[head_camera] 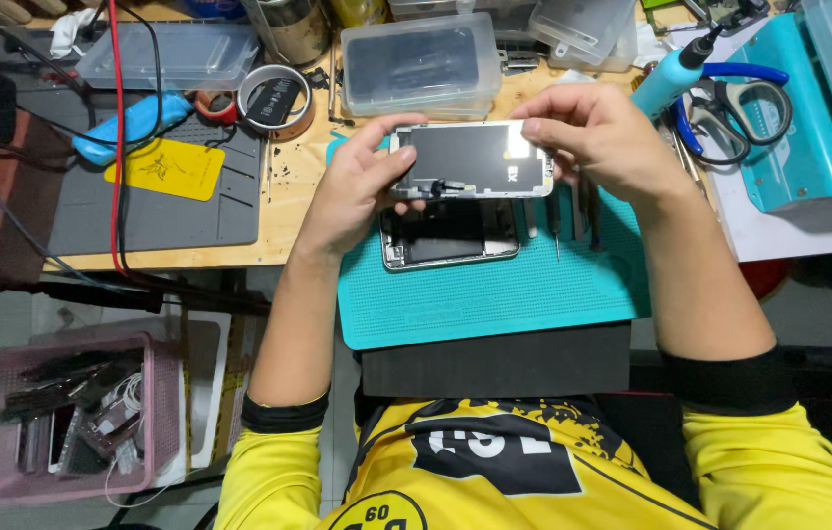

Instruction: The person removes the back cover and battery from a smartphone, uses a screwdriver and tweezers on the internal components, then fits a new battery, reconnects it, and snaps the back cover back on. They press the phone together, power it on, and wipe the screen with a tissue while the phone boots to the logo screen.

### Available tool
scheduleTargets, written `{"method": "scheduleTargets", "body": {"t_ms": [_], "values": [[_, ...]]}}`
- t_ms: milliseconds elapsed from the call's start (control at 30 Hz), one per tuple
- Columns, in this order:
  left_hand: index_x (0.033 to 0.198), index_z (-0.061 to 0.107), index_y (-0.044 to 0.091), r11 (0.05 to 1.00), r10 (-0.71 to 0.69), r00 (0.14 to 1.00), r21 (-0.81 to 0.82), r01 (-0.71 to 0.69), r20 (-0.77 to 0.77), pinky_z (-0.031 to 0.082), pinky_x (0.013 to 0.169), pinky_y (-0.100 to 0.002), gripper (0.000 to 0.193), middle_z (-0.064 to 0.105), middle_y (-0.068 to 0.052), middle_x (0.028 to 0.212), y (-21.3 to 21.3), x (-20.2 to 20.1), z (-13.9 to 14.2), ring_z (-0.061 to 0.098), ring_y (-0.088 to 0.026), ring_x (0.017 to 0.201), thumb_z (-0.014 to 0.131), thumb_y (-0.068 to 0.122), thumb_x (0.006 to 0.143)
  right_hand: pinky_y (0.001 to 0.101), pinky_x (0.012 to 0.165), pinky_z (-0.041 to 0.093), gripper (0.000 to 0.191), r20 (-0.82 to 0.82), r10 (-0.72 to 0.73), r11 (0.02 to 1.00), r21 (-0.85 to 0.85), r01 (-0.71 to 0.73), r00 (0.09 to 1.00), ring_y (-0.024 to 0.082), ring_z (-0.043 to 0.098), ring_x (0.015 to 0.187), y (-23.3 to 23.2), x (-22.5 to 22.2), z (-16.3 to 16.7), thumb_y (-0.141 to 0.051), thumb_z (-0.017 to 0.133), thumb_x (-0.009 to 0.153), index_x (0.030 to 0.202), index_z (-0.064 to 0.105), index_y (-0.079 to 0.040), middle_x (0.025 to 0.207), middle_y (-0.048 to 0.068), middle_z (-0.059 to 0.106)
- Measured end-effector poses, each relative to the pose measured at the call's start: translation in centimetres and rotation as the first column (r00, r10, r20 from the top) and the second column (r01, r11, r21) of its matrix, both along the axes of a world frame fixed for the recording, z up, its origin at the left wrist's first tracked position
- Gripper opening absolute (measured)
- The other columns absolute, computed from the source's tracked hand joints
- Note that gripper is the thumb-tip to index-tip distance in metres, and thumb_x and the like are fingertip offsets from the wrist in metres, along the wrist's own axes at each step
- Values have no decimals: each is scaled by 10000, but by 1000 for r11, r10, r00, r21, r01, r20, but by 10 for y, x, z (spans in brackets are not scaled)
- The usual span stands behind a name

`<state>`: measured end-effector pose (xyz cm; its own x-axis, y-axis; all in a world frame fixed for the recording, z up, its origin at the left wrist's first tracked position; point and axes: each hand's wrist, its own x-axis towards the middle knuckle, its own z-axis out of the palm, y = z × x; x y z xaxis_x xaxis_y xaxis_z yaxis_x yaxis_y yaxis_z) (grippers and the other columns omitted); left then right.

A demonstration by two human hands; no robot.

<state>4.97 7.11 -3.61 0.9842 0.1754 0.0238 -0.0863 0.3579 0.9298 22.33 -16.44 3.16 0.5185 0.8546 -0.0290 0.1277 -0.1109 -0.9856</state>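
Both my hands hold a detached phone screen panel (475, 157) flat above the desk, its dark inner side up. My left hand (362, 182) grips its left end, thumb on the lower left edge. My right hand (597, 137) pinches its right end. Directly under it, on the teal ribbed work mat (494, 294), lies the opened phone body (447, 236) with its insides showing. A few slim hand tools (573, 211) lie on the mat just right of the phone body.
Blue-handled scissors (735, 108) and a light-blue pen-like tool (669, 74) lie to the right by a teal tray (799, 167). Clear plastic boxes (421, 64) stand behind. A grey mat (156, 211) with a yellow card (165, 169), tape rolls (276, 98) and red cable (119, 128) lies left. A pink basket (72, 417) sits on the floor.
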Motion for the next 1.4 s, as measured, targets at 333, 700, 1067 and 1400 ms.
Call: {"method": "scheduleTargets", "body": {"t_ms": [333, 700, 1067, 1400], "values": [[1337, 528, -78, 987, 134, 987, -98, -125, 92, 674, 776, -348, 323, 718, -219, 1176, 2, -8, -2, 770, -306, 973, 569, 61, 1049, 287, 710, 608, 433, -79, -130, 992, -20, 129, 988, 131, 697, 762, 2, -15, -40, -332, 454, 1096, 1308, 582, 24, 953, 65, 726], [1343, 537, -61, 983, 182, 975, -56, -176, 130, 652, 795, -315, 313, 731, -174, 1141, -4, -5, -20, 768, -254, 959, 555, 82, 1065, 317, 768, 538, 195, 713, -226, 974, 151, 169, 663, 195, 698, 878, -22, -35, -26, -60, 618, 1081, 1245, 709, -6, 1010, 110, 719], [1271, 572, -51, 992, 120, 975, 10, -124, 189, 629, 795, -302, 225, 740, -132, 1098, -4, 0, -33, 762, -203, 934, 569, 74, 1084, 345, 613, 489, 297, 777, -112, 993, 76, 85, 619, 220, 603, 668, 18, -72, -33, -58, 742, 949, 1246, 722, -50, 876, 96, 592], [1272, 578, -59, 987, 141, 972, 48, -152, 187, 618, 766, -274, 226, 714, -63, 1064, -25, 1, -30, 699, -97, 880, 581, 23, 1062, 386, 796, 531, 271, 842, -121, 989, 147, -7, 526, 288, 638, 947, 27, -71, -32, -40, 836, 808, 1051, 715, -42, 1062, 121, 603]]}}
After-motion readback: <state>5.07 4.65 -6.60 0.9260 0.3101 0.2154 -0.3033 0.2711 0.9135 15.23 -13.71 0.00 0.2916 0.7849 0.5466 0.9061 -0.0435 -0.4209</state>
